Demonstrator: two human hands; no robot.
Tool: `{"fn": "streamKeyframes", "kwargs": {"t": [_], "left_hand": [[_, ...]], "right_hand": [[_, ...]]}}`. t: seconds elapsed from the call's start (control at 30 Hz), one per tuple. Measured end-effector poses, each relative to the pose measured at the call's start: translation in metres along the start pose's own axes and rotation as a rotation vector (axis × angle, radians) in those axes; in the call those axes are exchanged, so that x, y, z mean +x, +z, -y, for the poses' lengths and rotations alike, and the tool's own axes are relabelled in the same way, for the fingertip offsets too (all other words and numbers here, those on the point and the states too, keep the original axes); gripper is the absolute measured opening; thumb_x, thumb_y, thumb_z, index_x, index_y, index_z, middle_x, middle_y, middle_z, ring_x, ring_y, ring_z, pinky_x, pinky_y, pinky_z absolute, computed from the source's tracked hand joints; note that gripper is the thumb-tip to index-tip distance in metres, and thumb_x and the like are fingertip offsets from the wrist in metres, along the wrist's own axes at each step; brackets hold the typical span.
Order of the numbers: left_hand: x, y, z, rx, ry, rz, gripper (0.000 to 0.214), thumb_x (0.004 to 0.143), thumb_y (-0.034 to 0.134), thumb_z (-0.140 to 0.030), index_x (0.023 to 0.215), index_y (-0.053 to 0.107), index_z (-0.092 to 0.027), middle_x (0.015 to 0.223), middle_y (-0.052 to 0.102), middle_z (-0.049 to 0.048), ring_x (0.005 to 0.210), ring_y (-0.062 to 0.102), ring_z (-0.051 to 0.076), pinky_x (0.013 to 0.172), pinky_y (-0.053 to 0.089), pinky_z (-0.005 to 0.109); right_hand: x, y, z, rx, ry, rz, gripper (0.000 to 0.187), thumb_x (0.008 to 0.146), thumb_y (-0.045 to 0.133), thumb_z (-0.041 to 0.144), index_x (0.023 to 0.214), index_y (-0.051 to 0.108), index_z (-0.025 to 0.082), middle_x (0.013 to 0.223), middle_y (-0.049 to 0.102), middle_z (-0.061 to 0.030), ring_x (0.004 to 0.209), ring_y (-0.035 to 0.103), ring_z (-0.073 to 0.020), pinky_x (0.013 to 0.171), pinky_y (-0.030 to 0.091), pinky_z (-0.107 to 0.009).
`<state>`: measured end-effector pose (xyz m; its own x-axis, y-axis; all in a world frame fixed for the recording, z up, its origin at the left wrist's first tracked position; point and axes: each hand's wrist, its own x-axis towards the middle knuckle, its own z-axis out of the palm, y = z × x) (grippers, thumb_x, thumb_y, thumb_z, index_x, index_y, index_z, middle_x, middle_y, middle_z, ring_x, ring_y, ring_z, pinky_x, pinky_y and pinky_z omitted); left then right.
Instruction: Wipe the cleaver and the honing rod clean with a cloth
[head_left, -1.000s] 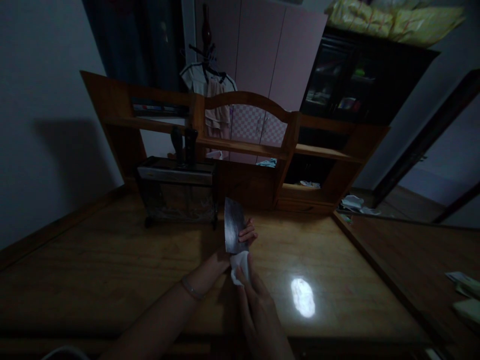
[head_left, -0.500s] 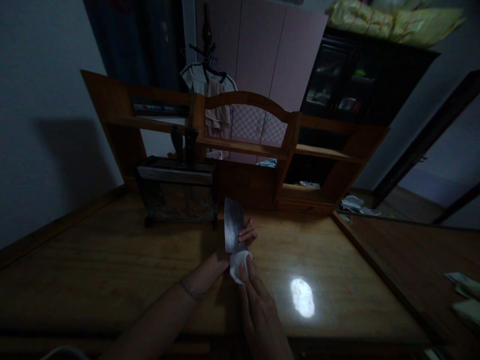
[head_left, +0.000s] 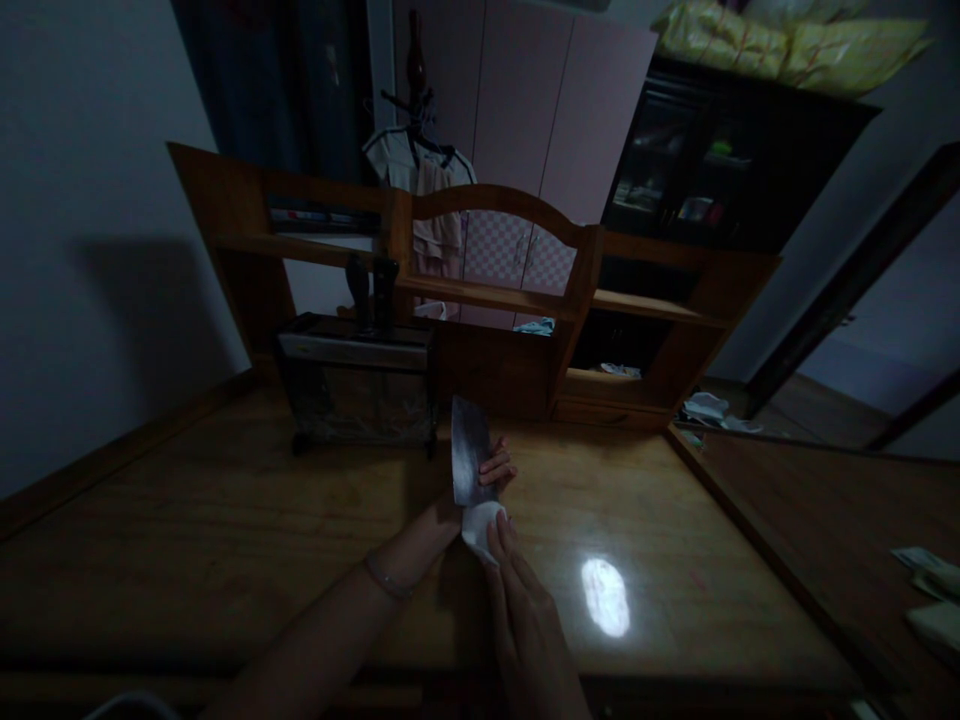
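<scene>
The wooden desk [head_left: 675, 560] bears the knife stand [head_left: 352, 350]. Nearer me, my right hand [head_left: 529, 610] and left hand [head_left: 498, 466] are engaged: the left grips the metal blade [head_left: 469, 455]; the right clasps the white cloth [head_left: 478, 527] at the blade's near end.

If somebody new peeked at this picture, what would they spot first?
Probably the bright white glare on the tabletop, to the right of the right grip. Next, the wide metal blade near the middle, with a white cloth at its lower end. Then the yellow bags on the dark cabinet, upper right.
</scene>
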<state>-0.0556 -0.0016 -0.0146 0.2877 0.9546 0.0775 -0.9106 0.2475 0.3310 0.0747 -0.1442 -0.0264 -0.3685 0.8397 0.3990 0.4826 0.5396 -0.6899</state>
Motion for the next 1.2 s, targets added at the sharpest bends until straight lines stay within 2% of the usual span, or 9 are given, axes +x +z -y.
{"fn": "streamKeyframes", "kwargs": {"t": [0.2,0.37,0.47,0.6,0.7,0.8,0.97,1.1,1.2], "left_hand": [[0.001,-0.002,0.000,-0.009,-0.035,0.010,0.033,0.093,0.027,-0.012,0.075,0.054,-0.015,0.051,0.033,-0.0043,0.042,0.031,0.007,0.062,0.044,0.025],[0.004,-0.004,0.001,-0.012,-0.045,0.007,0.033,0.094,0.027,-0.013,0.075,0.055,-0.015,0.050,0.032,-0.0049,0.041,0.031,0.007,0.059,0.042,0.024],[0.007,-0.006,0.002,-0.012,-0.050,0.000,0.031,0.094,0.030,-0.016,0.074,0.054,-0.015,0.049,0.030,-0.0055,0.040,0.030,0.007,0.055,0.040,0.023],[0.013,-0.011,0.005,-0.014,-0.063,-0.013,0.028,0.093,0.035,-0.018,0.071,0.052,-0.016,0.047,0.027,-0.0069,0.037,0.026,0.006,0.049,0.038,0.022],[0.017,-0.016,0.006,-0.019,-0.073,-0.022,0.026,0.093,0.036,-0.018,0.074,0.054,-0.016,0.047,0.027,-0.0078,0.035,0.025,0.005,0.050,0.040,0.021],[0.019,-0.023,0.007,-0.048,-0.080,-0.036,0.024,0.092,0.036,-0.018,0.080,0.056,-0.015,0.048,0.028,-0.0080,0.035,0.026,0.005,0.053,0.044,0.023],[0.023,-0.035,0.008,-0.097,-0.077,-0.011,0.022,0.090,0.036,-0.014,0.084,0.057,-0.014,0.049,0.030,-0.0079,0.035,0.028,0.004,0.060,0.048,0.024],[0.027,-0.044,0.009,-0.116,-0.089,0.038,0.023,0.090,0.035,-0.010,0.085,0.057,-0.013,0.049,0.028,-0.0089,0.034,0.027,0.003,0.066,0.050,0.024],[0.029,-0.048,0.010,-0.115,-0.079,0.014,0.025,0.089,0.033,-0.008,0.086,0.057,-0.014,0.050,0.029,-0.0086,0.034,0.028,0.003,0.068,0.050,0.025]], "right_hand": [[-0.004,-0.001,-0.014,-0.083,-0.144,-0.119,0.051,0.096,0.036,0.022,0.145,0.022,0.029,0.147,0.035,-0.0003,0.133,0.036,-0.0203,0.106,0.039,-0.037],[-0.012,-0.004,-0.029,-0.102,-0.023,-0.236,0.042,0.095,0.039,0.032,0.137,0.043,0.028,0.133,0.054,-0.0027,0.120,0.052,-0.0250,0.097,0.048,-0.038],[-0.023,-0.004,-0.033,-0.094,0.019,-0.348,0.039,0.092,0.046,0.036,0.129,0.053,0.028,0.131,0.056,-0.0043,0.118,0.053,-0.0284,0.099,0.044,-0.042],[-0.027,-0.007,-0.026,0.073,0.153,-0.498,0.041,0.083,0.057,0.045,0.120,0.062,0.027,0.131,0.056,-0.0025,0.121,0.049,-0.0299,0.105,0.035,-0.044],[-0.015,-0.015,-0.024,0.272,0.285,-0.500,0.045,0.076,0.061,0.051,0.111,0.066,0.022,0.118,0.064,-0.0059,0.116,0.053,-0.0307,0.095,0.046,-0.041],[0.001,-0.027,-0.029,0.486,0.429,-0.449,0.039,0.076,0.060,0.047,0.103,0.068,0.019,0.090,0.071,-0.0081,0.099,0.063,-0.0285,0.076,0.054,-0.036],[0.006,-0.050,-0.029,0.647,0.563,-0.474,0.063,0.056,0.077,0.028,0.116,0.060,0.022,0.101,0.069,-0.0079,0.093,0.064,-0.0273,0.074,0.054,-0.034],[0.008,-0.060,-0.013,0.965,0.664,-0.328,0.050,0.073,0.068,0.035,0.118,0.059,0.014,0.098,0.070,-0.0119,0.092,0.066,-0.0283,0.075,0.053,-0.037],[0.012,-0.059,-0.006,1.165,0.724,-0.315,0.046,0.074,0.070,0.033,0.112,0.062,0.010,0.093,0.071,-0.0124,0.087,0.067,-0.0270,0.072,0.053,-0.034]]}}
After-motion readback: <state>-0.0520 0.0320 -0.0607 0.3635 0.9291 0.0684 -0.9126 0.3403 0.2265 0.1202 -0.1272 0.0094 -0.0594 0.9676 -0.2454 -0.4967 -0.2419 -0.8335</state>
